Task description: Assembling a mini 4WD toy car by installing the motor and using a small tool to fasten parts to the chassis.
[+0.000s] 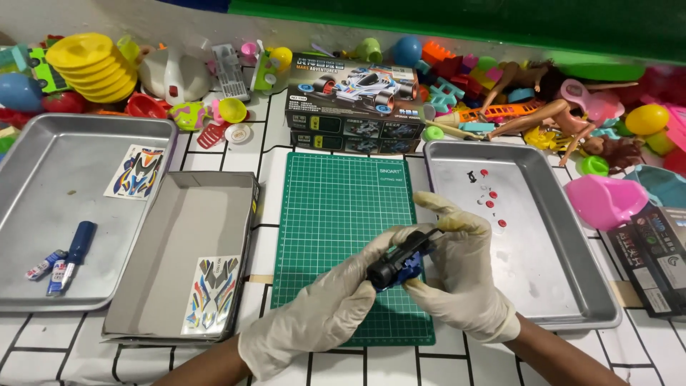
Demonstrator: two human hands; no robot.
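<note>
Both my hands wear pale gloves and hold a small black and blue toy car chassis (397,263) above the near right part of a green cutting mat (336,207). My left hand (321,311) grips the chassis from below and the left. My right hand (461,275) pinches its right end, index finger stretched out. A steel tray (564,264) to the right holds several small red and white parts (489,204) and a black piece (471,176).
A grey box lid (179,236) with a sticker sheet (212,294) lies left of the mat. Further left, a steel tray (43,164) holds a blue screwdriver (73,255), batteries (44,265) and a sticker sheet (137,172). The model car box (354,100) and piled toys line the back.
</note>
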